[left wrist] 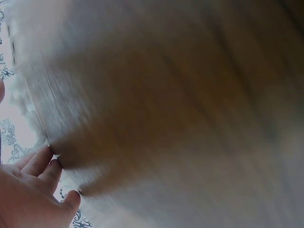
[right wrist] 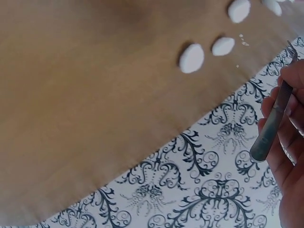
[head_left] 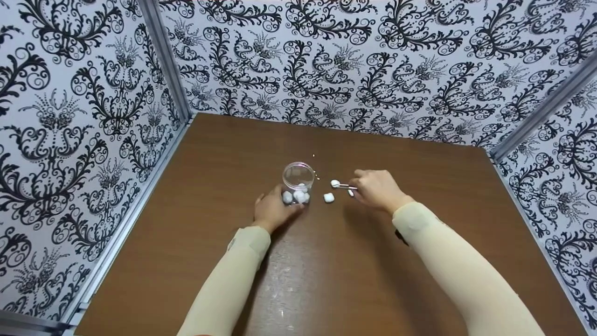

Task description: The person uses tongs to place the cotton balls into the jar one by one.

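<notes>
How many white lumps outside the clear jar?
3 rounded white lumps: one at the tip of the silver metal utensil, one nearer the person, one partly behind the right hand. Others may hide.

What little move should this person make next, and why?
Probably settle the tip of the slim silver metal tool on the small white rounded piece it overlaps in the head view. The right hand holds the tool, whose tip looks bare in the right wrist view; the left hand holds a clear plastic jar containing similar pieces.
</notes>
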A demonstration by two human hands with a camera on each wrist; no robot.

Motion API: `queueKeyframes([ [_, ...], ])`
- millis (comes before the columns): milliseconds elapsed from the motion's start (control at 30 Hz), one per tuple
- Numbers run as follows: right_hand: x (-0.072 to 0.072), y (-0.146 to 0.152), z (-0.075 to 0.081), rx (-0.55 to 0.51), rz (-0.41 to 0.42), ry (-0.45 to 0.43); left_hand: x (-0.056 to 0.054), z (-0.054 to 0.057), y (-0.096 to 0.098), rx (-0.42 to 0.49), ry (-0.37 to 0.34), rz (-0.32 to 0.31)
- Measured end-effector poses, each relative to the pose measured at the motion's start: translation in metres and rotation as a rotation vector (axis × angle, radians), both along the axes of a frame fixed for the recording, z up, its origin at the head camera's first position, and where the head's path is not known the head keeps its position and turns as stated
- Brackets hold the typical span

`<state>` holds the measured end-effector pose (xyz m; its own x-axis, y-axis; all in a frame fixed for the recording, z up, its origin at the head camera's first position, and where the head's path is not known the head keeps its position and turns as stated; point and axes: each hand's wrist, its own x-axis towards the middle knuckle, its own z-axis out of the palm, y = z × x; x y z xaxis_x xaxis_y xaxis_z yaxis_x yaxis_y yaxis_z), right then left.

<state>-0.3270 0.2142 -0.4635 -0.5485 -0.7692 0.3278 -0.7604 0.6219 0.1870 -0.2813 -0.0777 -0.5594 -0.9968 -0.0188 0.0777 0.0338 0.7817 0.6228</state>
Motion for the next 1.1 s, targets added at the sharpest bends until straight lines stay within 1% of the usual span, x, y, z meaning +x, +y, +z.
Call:
queueKeyframes([
  [167, 0.001, 0.002, -0.011, -0.001, 0.017, -0.006, 0.000, 0.002, -0.001, 0.000, 0.001, -0.008],
  [367, 0.002, 0.003, -0.019, 0.008, 0.034, -0.026, 0.000, 0.002, -0.001, -0.001, 0.007, -0.003],
  [600, 0.002, 0.004, -0.024, 0.014, 0.014, -0.046, 0.001, 0.003, 0.000, 0.007, 0.008, -0.005],
  [833, 0.002, 0.004, -0.025, 0.020, -0.001, -0.052, 0.000, 0.002, -0.001, 0.012, 0.006, -0.009],
  [1000, -0.001, 0.003, -0.028, 0.018, 0.014, -0.034, 0.001, 0.002, -0.001, 0.006, 0.002, -0.010],
  [1100, -0.003, 0.002, -0.031, 0.029, 0.004, -0.019, 0.002, 0.002, -0.001, 0.001, 0.003, -0.008],
])
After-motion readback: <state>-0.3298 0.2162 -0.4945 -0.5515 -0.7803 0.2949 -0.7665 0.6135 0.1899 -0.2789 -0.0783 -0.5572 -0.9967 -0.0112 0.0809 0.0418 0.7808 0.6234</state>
